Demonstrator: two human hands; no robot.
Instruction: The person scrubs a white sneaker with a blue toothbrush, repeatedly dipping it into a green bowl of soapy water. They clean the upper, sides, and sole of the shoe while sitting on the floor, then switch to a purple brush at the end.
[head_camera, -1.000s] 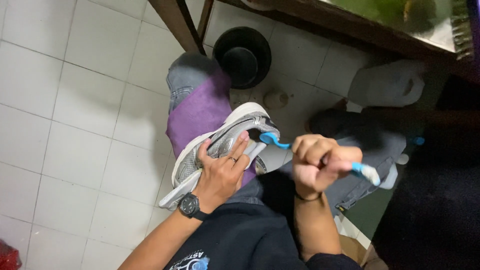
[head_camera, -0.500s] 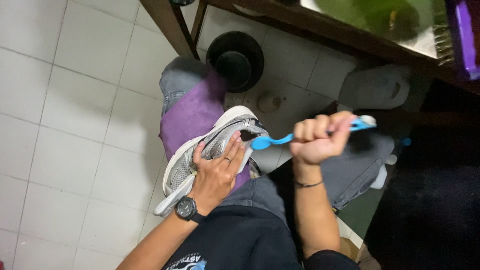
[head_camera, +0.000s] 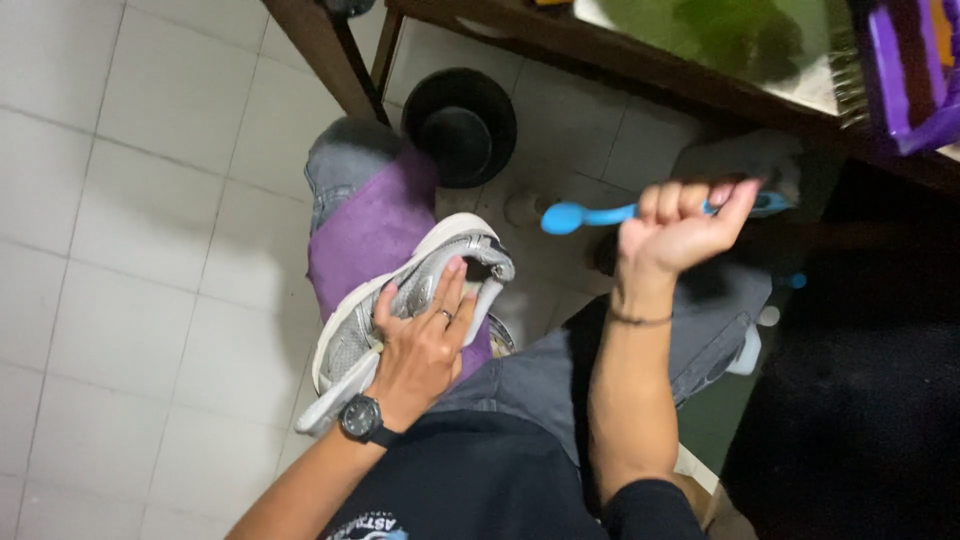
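Here, catalogued from the hands outward. Left hand (head_camera: 425, 345): fingers spread and pressed over the upper of a grey and white sneaker (head_camera: 400, 315), pinning it in place; a ring shows on one finger and a black wristwatch (head_camera: 360, 418) sits at the wrist. Right hand (head_camera: 680, 225): raised, curled into a fist around the handle of a blue brush (head_camera: 600, 213), whose rounded head points left, toward the shoe.

Key relation: the sneaker lies down and to the left of the brush head, apart from it, not touching. The shoe's long axis runs diagonally, from lower left near the wristwatch up to the right end near the brush. The left hand is the one on the shoe; the right hand is lifted clear of it.

Support: the sneaker rests on a purple cloth (head_camera: 375, 225) draped over the person's knee, which is clad in grey jeans (head_camera: 540, 380).

Surroundings: white tiled floor (head_camera: 130, 200); a round black bowl (head_camera: 458, 125) on the floor beyond the knee; a dark wooden table (head_camera: 620, 60) along the top edge, one leg coming down beside the bowl.
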